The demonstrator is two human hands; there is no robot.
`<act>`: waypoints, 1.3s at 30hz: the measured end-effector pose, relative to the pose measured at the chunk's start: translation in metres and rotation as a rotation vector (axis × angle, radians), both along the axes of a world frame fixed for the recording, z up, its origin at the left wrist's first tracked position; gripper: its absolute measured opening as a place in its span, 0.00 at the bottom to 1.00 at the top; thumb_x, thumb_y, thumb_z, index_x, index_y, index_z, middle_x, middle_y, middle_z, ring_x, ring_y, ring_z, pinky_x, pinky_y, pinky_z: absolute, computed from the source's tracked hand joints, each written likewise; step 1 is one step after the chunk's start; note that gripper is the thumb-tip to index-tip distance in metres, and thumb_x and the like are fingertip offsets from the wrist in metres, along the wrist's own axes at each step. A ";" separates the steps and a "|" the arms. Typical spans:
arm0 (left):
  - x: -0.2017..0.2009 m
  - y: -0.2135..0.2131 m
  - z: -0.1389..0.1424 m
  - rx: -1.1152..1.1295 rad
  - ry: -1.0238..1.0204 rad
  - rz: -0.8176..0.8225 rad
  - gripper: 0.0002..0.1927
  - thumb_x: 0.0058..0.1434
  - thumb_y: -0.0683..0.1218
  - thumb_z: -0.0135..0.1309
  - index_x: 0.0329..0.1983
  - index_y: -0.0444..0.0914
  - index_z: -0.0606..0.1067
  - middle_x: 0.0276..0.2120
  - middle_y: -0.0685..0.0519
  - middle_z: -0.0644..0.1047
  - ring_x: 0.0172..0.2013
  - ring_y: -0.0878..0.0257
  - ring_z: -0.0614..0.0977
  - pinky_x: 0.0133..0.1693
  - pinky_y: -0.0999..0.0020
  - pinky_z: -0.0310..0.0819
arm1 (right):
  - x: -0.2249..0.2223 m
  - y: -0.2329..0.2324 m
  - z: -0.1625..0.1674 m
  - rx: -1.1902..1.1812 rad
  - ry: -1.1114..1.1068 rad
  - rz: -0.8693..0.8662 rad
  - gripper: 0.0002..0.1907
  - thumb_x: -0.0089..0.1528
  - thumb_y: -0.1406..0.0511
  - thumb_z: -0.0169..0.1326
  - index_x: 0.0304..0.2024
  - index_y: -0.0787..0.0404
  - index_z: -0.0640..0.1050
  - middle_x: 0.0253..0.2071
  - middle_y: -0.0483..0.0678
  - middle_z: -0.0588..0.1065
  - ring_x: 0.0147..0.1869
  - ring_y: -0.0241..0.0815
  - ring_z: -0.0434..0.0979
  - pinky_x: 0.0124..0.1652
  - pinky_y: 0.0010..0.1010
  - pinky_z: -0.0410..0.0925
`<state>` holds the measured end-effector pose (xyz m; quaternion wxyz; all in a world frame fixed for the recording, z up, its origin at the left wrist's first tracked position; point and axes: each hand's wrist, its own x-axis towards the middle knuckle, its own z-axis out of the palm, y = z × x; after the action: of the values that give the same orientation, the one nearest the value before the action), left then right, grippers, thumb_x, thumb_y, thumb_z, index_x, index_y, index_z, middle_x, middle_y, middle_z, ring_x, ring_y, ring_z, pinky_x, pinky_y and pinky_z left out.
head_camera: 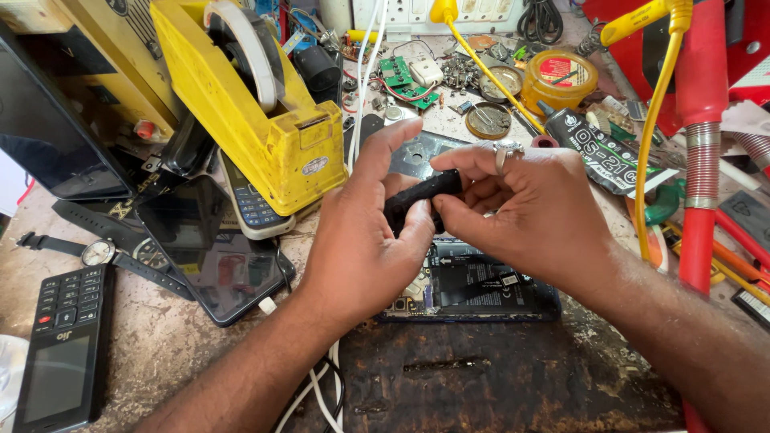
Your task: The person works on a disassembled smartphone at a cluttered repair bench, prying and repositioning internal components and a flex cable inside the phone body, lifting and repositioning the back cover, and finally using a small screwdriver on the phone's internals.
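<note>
Cluttered counter (160, 345) is spreading around you; at frame centre you are pinching a small black part (421, 194) between your left hand (365, 240) and right hand (525, 212), both clamped on it, lifted above the opened phone (481, 285) for working room.

Bench (168, 337): worn, stained top – a dark scuffed patch (481, 385) at the near edge.
Near left: black keypad phone (64, 345), wristwatch (96, 252), dark smartphone (212, 252) face up.
Left, farther: yellow tape dispenser (257, 104) with a second keypad phone (253, 208) partly under it; black tablet (48, 120) leaning.
Centre: opened phone (473, 285) with back cover off; white cables (321, 393) running near to far.
Far: green circuit board (409, 84), round tins (489, 120), amber jar (557, 80).
Right: black glue tube (609, 152) – beside red tool (698, 200) and yellow cable (650, 136).
</note>
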<state>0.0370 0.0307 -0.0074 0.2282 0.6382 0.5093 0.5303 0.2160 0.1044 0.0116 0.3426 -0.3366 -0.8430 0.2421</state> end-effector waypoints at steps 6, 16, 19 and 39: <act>-0.001 -0.002 0.000 0.023 0.065 -0.019 0.38 0.59 0.37 0.53 0.73 0.42 0.58 0.35 0.50 0.83 0.28 0.63 0.83 0.32 0.67 0.77 | 0.002 0.001 0.004 -0.208 -0.002 -0.023 0.14 0.57 0.66 0.65 0.45 0.61 0.83 0.31 0.41 0.84 0.33 0.26 0.82 0.36 0.20 0.77; -0.008 -0.002 0.004 0.070 0.076 -0.119 0.36 0.64 0.38 0.52 0.74 0.37 0.54 0.37 0.49 0.83 0.36 0.59 0.87 0.41 0.64 0.80 | 0.014 0.032 -0.004 -0.467 0.134 0.215 0.13 0.59 0.71 0.63 0.46 0.65 0.80 0.39 0.47 0.83 0.41 0.30 0.83 0.41 0.22 0.77; -0.007 -0.001 0.004 0.004 0.048 -0.114 0.36 0.63 0.39 0.53 0.73 0.37 0.55 0.38 0.50 0.83 0.33 0.63 0.85 0.36 0.67 0.78 | 0.016 0.033 -0.007 -0.485 0.140 0.205 0.11 0.59 0.71 0.63 0.45 0.65 0.80 0.38 0.47 0.83 0.39 0.30 0.82 0.39 0.22 0.77; -0.018 0.015 -0.004 -0.219 -0.597 -0.467 0.28 0.68 0.39 0.53 0.71 0.39 0.65 0.42 0.53 0.79 0.42 0.70 0.81 0.48 0.68 0.84 | 0.018 0.036 -0.004 -0.390 0.230 0.136 0.14 0.62 0.70 0.62 0.48 0.62 0.74 0.44 0.42 0.78 0.38 0.31 0.79 0.33 0.24 0.74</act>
<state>0.0195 0.0462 -0.0115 0.5476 0.5264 0.3153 0.5690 0.2337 0.1401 0.0081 0.3477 -0.3089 -0.7566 0.4596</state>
